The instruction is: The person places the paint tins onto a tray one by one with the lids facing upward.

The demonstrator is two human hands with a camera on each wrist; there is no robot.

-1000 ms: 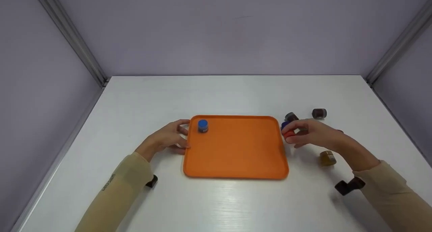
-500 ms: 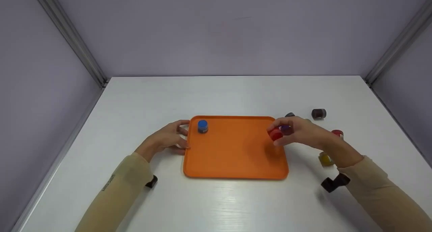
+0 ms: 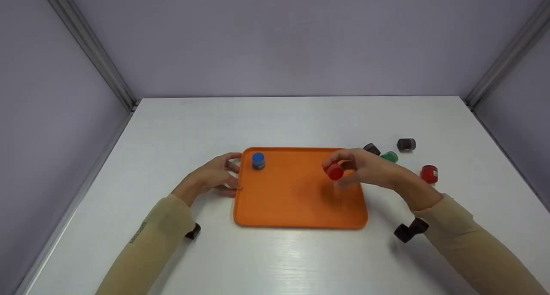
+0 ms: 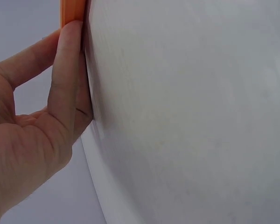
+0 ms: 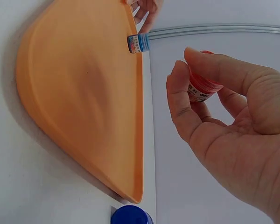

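Pinching red-capped jar [image 3: 334, 171], right hand [image 3: 365, 170] curled round it above orange tray [image 3: 300, 209] | jar likely light, rigid, smooth; take by its sides | left hand [image 3: 215, 177] relaxed, fingers against tray's edge | blue-capped jar [image 3: 258, 160] beyond on tray, far corner.

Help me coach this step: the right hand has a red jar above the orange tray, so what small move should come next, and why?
Probably lower the red jar straight down onto the bare floor of the orange tray and let go. The right hand pinches it above the tray's right part, the blue jar stands apart at the far left corner, and the left hand rests at the tray's left rim.
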